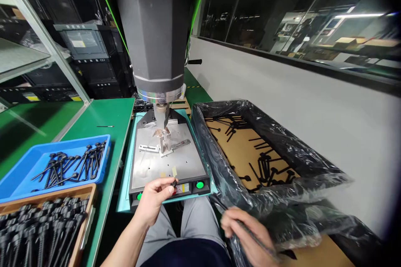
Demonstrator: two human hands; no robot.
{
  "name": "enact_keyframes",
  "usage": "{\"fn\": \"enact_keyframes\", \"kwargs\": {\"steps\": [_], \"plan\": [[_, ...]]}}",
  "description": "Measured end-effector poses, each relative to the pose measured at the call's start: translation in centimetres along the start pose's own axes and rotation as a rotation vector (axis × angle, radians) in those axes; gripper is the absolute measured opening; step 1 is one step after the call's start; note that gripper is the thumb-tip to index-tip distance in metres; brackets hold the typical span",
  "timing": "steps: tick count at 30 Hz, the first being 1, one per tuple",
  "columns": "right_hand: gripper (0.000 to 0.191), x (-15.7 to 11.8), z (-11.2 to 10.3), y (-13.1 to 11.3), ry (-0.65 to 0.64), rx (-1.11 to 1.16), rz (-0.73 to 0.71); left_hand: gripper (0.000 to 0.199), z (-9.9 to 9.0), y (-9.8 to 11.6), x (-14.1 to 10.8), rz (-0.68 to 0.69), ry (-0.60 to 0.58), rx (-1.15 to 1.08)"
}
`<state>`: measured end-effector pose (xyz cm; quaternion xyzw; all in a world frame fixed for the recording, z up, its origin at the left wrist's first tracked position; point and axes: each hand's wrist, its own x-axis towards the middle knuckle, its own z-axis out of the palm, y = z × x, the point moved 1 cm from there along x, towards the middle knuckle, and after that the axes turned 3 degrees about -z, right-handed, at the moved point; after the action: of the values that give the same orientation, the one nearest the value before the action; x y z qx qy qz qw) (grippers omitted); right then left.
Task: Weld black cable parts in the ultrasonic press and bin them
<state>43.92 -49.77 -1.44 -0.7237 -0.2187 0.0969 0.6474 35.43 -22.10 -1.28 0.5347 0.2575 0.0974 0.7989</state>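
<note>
My left hand [156, 198] pinches a small black piece [174, 183] between thumb and fingertips, in front of the machine's front edge. Its kind is too small to make out. My right hand [247, 233] is blurred by motion at the lower right, with its fingers closed round a thin black rod-shaped part [255, 238] beside the plastic-lined box. Ahead stands a bench press-like machine [153, 29] with a pointed metal head [161, 116] above a small metal fixture [165, 142]. The fixture sits on a metal plate [188, 164].
Left on the green table [114, 112], a blue tray [28, 152] and a brown tray [92, 200] hold many black long-stemmed parts. To the right, a box lined with black plastic [216, 167] holds more. Green buttons [199, 185] flank the machine's front. A wall [282, 104] bounds the right.
</note>
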Motion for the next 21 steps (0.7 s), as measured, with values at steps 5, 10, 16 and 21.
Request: {"fn": "enact_keyframes", "kwargs": {"steps": [5, 10, 16, 21], "plan": [[0.032, 2.6, 6.7, -0.7, -0.676, 0.356, -0.035, 0.035, -0.1, 0.1, -0.8, -0.087, 0.014, -0.246], [0.025, 2.6, 9.5, 1.6, -0.65, 0.56, 0.128, 0.034, -0.4, 0.1, -1.5, -0.09, 0.032, -0.279], [0.02, 2.3, 10.6, 2.9, -0.598, 0.474, 0.145, 0.032, -0.3, -0.5, -1.2, -0.051, 0.051, -0.204], [0.022, 2.7, 10.3, 3.0, -0.599, 0.405, 0.093, 0.029, -0.1, -0.7, -0.9, -0.03, 0.036, -0.155]]}}
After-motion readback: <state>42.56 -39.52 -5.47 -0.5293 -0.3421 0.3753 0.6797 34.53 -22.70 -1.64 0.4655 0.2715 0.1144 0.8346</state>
